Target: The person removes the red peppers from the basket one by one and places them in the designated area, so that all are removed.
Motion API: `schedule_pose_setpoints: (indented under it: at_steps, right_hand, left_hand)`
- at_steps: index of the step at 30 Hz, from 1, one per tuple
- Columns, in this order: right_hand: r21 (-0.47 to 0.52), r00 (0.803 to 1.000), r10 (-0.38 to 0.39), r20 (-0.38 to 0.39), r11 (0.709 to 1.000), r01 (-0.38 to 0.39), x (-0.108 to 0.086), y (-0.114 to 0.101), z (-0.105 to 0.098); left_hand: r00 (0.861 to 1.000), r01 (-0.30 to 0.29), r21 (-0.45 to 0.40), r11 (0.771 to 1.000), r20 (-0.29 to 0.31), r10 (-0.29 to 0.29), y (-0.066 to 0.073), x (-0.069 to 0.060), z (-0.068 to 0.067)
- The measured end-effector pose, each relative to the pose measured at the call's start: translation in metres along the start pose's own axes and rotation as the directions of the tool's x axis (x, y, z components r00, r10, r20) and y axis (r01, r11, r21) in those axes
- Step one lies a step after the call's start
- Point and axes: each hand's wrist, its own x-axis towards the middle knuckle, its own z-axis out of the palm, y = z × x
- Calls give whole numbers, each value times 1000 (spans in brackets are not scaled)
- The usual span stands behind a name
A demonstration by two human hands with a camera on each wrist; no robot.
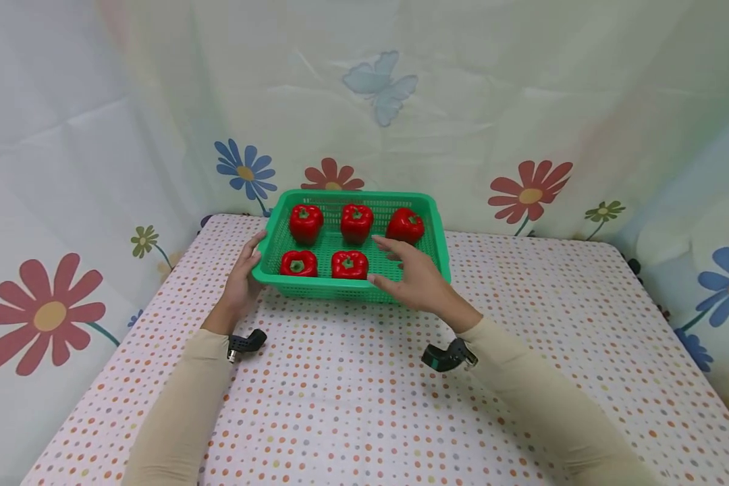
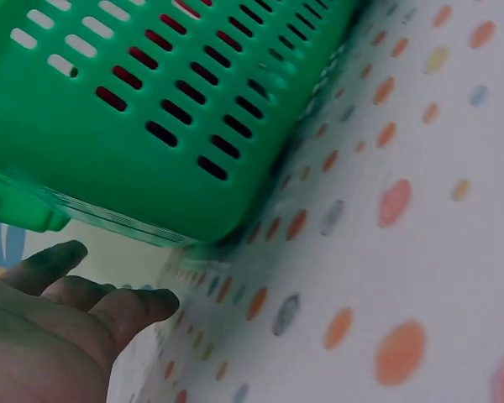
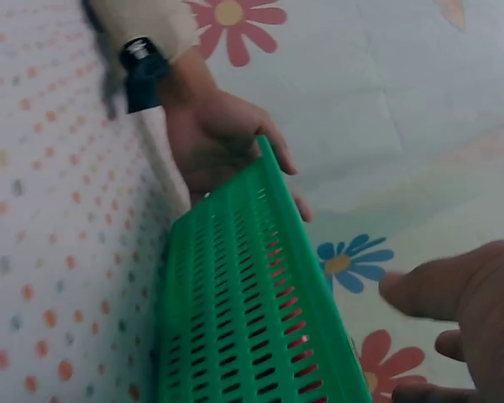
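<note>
A green plastic basket (image 1: 352, 289) with slotted sides stands on the table, holding several red bell peppers. Three peppers line its back row: one at left (image 1: 306, 226), one in the middle (image 1: 356, 226) and a tilted one at right (image 1: 406, 227). In the front row are a left pepper (image 1: 299, 264) and another pepper (image 1: 349, 265) beside it. At the basket's left end is my left hand (image 1: 241, 280), fingers extended along the rim. My right hand (image 1: 418, 278) hovers over the front right part, thumb and fingers spread with nothing between them.
A white cloth with coloured dots covers the table (image 1: 340, 391). Behind and beside it hang curtains (image 1: 449, 148) printed with flowers and a butterfly. Dark wrist cameras sit on my left wrist (image 1: 247, 341) and right wrist (image 1: 446, 356).
</note>
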Motion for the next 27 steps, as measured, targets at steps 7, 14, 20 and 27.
schedule_pose_setpoints:
  at_steps: [7, 14, 20, 27]
  right_hand:
    - [56, 968, 138, 209, 987, -153, 41, 6, 8]
    - [60, 932, 142, 334, 983, -172, 66, 10, 20]
    - [91, 901, 207, 380, 961, -259, 75, 14, 28]
    - [164, 894, 224, 389, 938, -307, 76, 19, 29]
  left_hand:
    - [1000, -4, 4, 1000, -15, 4, -6, 1, 5]
    - [999, -19, 15, 1000, -42, 19, -8, 0, 4]
    - [999, -19, 25, 1000, -42, 20, -8, 0, 4]
    - [998, -4, 41, 999, -63, 7, -7, -1, 7]
